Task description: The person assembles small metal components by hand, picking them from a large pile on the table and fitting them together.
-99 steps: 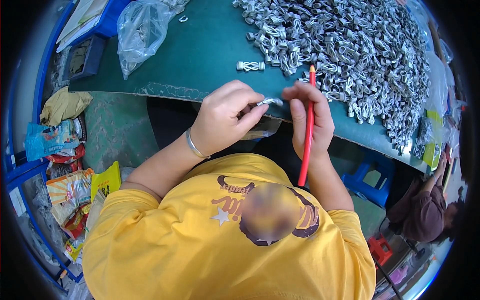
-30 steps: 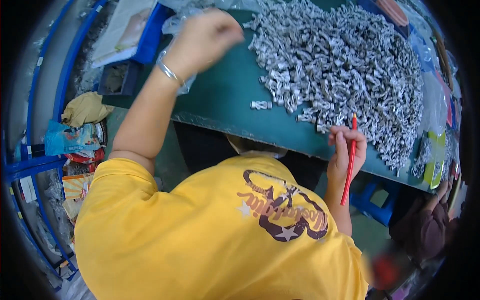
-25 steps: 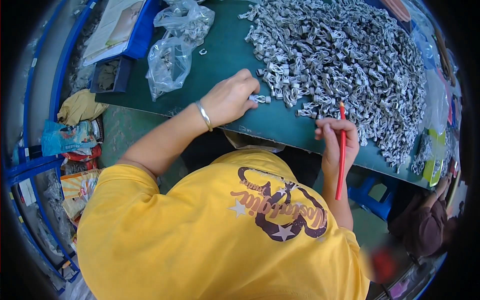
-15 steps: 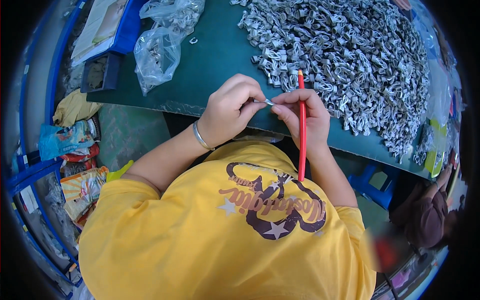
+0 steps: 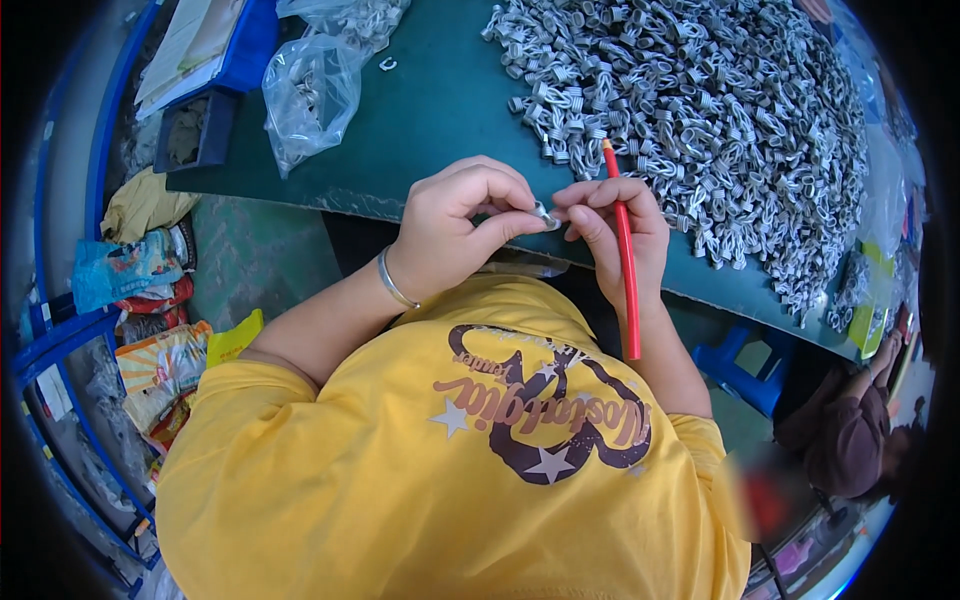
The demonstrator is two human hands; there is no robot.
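Note:
In front of my body, just off the table's near edge, my left hand (image 5: 462, 215) pinches a small shiny silver-white piece (image 5: 546, 216) between thumb and fingertips. My right hand (image 5: 625, 235) is close by on the right, its fingertips beside the piece; whether they touch it is unclear. A red pencil (image 5: 627, 275) is tucked between the fingers of that hand, its tip pointing away from me. Beyond my right hand spreads a large heap of small grey-white looped pieces (image 5: 690, 130) with ribbed ends.
The green table (image 5: 430, 120) carries clear plastic bags (image 5: 312, 100) of parts and one loose piece (image 5: 388, 64). A dark small bin (image 5: 195, 130) and a blue tray of papers (image 5: 245, 55) stand left. A blue stool (image 5: 745, 365) is below right, near another person's arm (image 5: 850, 430).
My hands have drawn slightly apart, and the small piece now sits turned in my left fingertips. The right hand has shifted a little right, tilting the red pencil.

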